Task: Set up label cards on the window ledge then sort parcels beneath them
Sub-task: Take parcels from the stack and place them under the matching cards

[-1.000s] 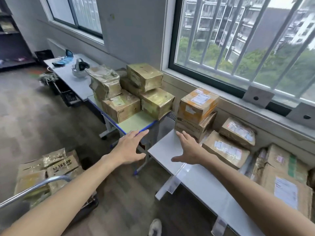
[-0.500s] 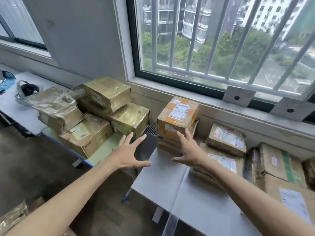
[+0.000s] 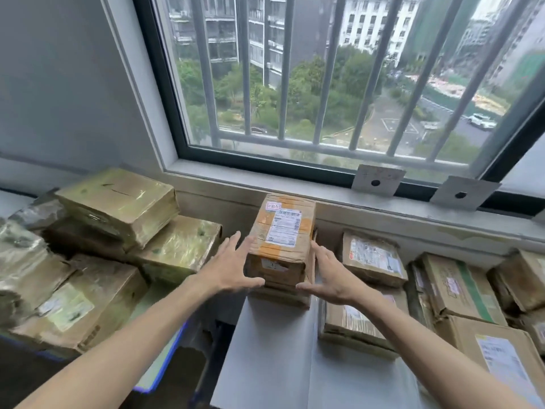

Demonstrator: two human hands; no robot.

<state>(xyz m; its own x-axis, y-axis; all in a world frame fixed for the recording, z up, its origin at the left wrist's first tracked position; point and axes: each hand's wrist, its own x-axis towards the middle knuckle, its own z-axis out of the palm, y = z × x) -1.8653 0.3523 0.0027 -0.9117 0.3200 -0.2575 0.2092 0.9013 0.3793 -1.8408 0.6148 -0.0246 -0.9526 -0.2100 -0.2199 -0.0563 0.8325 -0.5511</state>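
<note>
So my left hand point(image 3: 233, 268) and right hand point(image 3: 327, 276) are both spread flat, fingers apart, one on either side of the orange-taped parcel point(image 3: 281, 242). Palms look to be right up against its cardboard sides, though I can't tell if I'm actually squeezing it or just touching. It's a chunky brown cardboard box, a bit dented at the corners, wrapped in bands of orange tape with a white shipping label stuck on top and a small red-and-white sticker near the back edge. It sits on another flatter box point(image 3: 280, 295) at the back of the pale grey table point(image 3: 265, 349), right under the window ledge point(image 3: 324, 196). Two grey square label cards point(image 3: 378, 180) point(image 3: 464, 192), each with a dark dot in the middle, lean on that ledge against the window frame, off to the right of the parcel. Left of me is a heap of boxes wrapped in shiny yellowish-green plastic film point(image 3: 118, 202), crinkly and reflective. On the right, flatter brown cartons point(image 3: 373, 258) with white labels, one with a green tape stripe point(image 3: 460, 287).
</note>
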